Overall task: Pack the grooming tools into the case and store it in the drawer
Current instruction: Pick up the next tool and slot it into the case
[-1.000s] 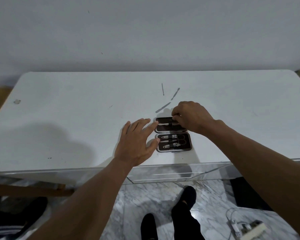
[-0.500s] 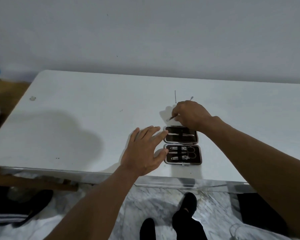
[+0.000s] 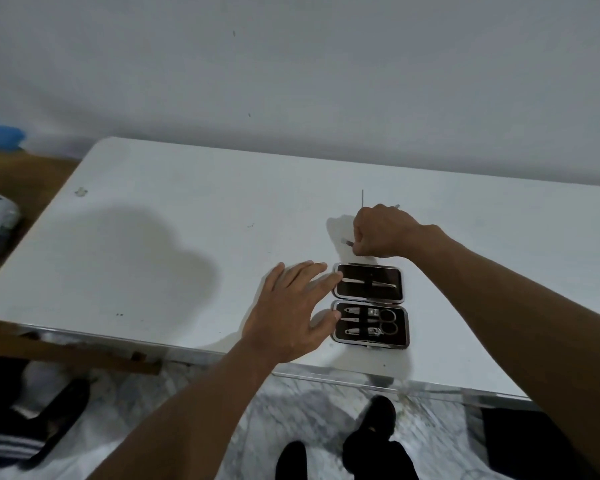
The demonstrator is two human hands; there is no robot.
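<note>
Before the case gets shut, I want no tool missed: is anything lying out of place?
Yes. A thin metal tool lies loose on the white table beyond the open grooming case, and another tool's tip shows past the right hand, which pinches a third tool. The left hand rests at the case's edge.

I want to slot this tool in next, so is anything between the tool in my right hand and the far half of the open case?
Nothing visible blocks it. The right hand grips the metal tool just beyond the case; bare table lies between. One tool already lies in that half.
</note>
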